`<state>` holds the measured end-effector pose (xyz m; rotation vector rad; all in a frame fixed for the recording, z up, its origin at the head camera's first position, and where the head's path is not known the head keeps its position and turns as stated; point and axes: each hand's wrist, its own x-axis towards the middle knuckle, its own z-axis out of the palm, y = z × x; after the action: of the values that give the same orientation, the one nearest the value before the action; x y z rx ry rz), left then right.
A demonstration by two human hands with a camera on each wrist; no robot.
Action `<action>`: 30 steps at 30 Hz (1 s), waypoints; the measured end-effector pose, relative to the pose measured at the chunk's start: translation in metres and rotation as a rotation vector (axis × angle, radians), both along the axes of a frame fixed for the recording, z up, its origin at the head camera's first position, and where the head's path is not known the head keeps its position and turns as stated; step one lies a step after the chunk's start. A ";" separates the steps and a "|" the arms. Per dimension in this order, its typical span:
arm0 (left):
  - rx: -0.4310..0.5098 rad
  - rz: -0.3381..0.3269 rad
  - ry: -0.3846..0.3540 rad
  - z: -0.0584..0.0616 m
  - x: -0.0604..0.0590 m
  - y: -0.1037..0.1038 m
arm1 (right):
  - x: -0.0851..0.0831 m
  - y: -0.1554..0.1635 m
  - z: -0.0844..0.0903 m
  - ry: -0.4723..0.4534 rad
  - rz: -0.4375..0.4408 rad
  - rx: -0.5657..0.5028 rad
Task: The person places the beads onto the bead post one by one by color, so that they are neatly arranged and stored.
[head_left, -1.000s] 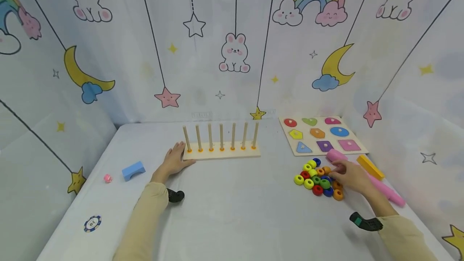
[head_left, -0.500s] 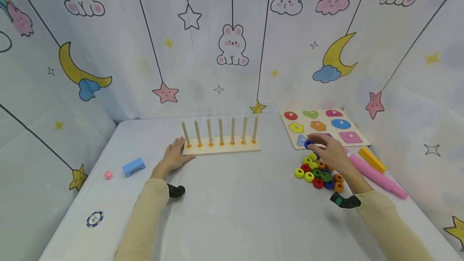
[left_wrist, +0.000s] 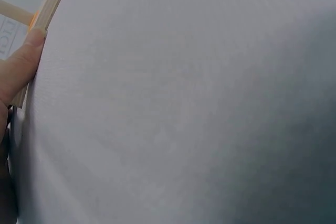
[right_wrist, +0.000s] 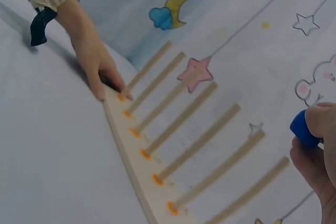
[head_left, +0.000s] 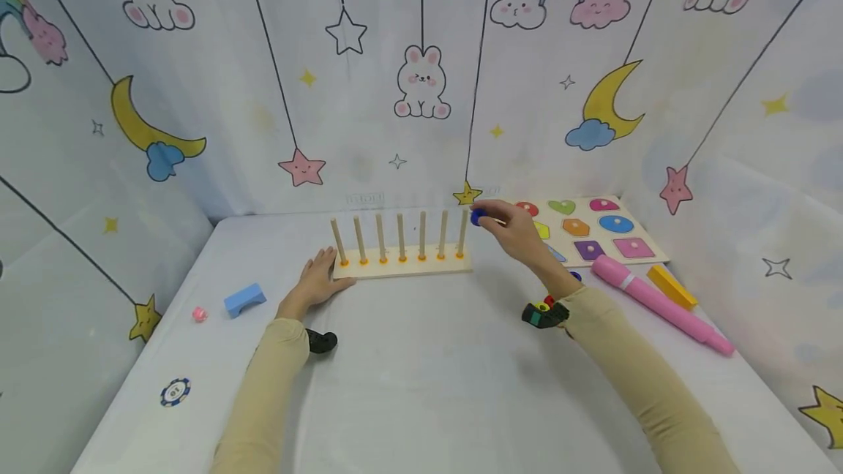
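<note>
A wooden peg board (head_left: pixel 408 266) with a row of several upright bare pegs stands at the back middle of the table. My left hand (head_left: pixel 317 281) holds its left end; the thumb lies along the front edge and the fingers are at the end and behind, as the right wrist view shows. Between the thumb and fingers of my right hand (head_left: pixel 516 234) is a blue bead (right_wrist: pixel 304 128), pinched near the top of the rightmost peg (head_left: pixel 463 232). The bead is apart from that peg in the right wrist view. Its hole is hidden there.
Behind my right forearm, the bead pile is mostly hidden; one blue bead (head_left: pixel 576 276) shows. A shape puzzle board (head_left: pixel 632 229), a pink stick (head_left: pixel 658 303) and a yellow block (head_left: pixel 672 287) lie right. Left are a blue arch block (head_left: pixel 244 300), small pink object (head_left: pixel 200 314) and poker chip (head_left: pixel 175 392).
My right hand has taken a blue bead from the pile, lifted it and carried it left to the rightmost peg. My left hand has stayed on the peg board.
</note>
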<state>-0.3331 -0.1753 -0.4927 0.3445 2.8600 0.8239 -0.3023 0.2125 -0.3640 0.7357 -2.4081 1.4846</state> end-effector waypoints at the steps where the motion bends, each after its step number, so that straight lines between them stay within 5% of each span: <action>1: -0.001 0.000 -0.005 0.001 0.000 -0.001 | -0.004 -0.011 0.003 0.002 0.022 -0.016; 9: 0.003 0.011 -0.011 0.006 -0.003 0.001 | -0.051 -0.090 -0.015 -0.046 0.079 -0.056; 30: 0.021 0.020 0.019 0.002 0.001 -0.003 | -0.078 -0.219 -0.014 -0.047 0.193 0.104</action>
<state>-0.3321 -0.1781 -0.4903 0.3282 2.8785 0.8588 -0.3807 -0.0070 -0.3775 0.9926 -2.5266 1.4691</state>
